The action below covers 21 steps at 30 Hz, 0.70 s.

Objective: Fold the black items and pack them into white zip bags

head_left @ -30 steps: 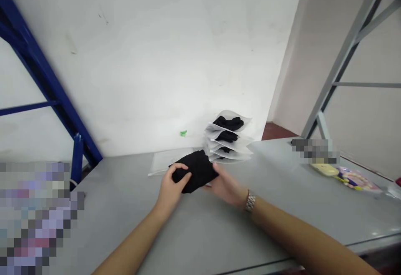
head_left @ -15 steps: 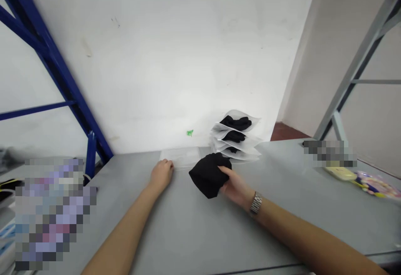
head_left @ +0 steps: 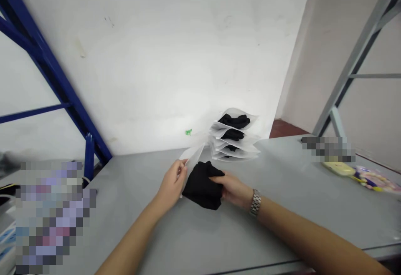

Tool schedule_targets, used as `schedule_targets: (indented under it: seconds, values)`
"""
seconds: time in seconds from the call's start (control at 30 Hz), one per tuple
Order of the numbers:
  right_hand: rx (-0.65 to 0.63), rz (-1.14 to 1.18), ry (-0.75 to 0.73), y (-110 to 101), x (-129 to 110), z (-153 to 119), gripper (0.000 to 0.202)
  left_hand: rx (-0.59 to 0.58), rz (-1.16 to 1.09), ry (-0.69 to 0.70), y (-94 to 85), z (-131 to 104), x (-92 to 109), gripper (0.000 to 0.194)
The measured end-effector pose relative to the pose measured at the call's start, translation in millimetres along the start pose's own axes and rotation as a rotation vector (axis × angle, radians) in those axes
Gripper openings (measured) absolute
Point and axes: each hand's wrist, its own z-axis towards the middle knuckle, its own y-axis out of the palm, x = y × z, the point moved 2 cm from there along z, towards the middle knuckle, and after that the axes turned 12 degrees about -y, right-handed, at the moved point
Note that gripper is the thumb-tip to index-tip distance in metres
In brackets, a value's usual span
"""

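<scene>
My left hand (head_left: 173,183) pinches the edge of a translucent white bag (head_left: 193,155), which is lifted off the table and tilted. Folded black cloth (head_left: 203,185) is held in my right hand (head_left: 235,188), with the thumb on top and the other fingers partly hidden under it. The cloth is close beside the bag and my left fingers, and covers part of the bag. Behind it stands a stack of translucent bags (head_left: 238,154) with black cloth (head_left: 234,121) showing in their open mouths.
The grey table (head_left: 269,229) meets a white wall with a small green mark (head_left: 188,132). Blue frame posts (head_left: 89,154) rise at left beside blurred packages. A yellow item (head_left: 338,167) and a colourful packet (head_left: 372,179) lie at the right.
My left hand has moved right and nearer, raising the bag that lay flat on the table. The black cloth in my right hand has shifted slightly left and nearer.
</scene>
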Motion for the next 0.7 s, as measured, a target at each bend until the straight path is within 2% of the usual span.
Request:
schedule_targets:
  seconds: [0.07, 0.13, 0.23, 0.3, 0.43, 0.57, 0.7]
  values:
    - [-0.021, -0.130, 0.032, 1, -4, -1, 0.020, -0.045, 0.007, 0.027, 2.8, -4, 3, 0.019]
    - [-0.046, -0.236, 0.054, 1, -8, -1, 0.021, -0.087, 0.140, 0.099, 8.5, -9, 6, 0.019]
    - [-0.080, -0.300, 0.050, -2, -12, 0, 0.023, -0.159, 0.352, 0.214, 17.3, -16, 9, 0.022]
    - [-0.120, -0.332, 0.016, -5, -15, 1, 0.025, -0.180, 0.411, 0.247, 19.0, -18, 11, 0.024]
    - [-0.222, -0.368, -0.040, -10, -21, 4, 0.026, -0.151, 0.385, 0.164, 12.7, -16, 13, 0.028]
    - [-0.282, -0.360, -0.003, -17, -33, 4, 0.026, -0.190, 0.303, 0.071, 10.3, -10, 5, 0.037]
    - [-0.300, -0.278, -0.003, -26, -44, 3, 0.032, -0.180, 0.243, 0.002, 16.1, -8, -6, 0.029]
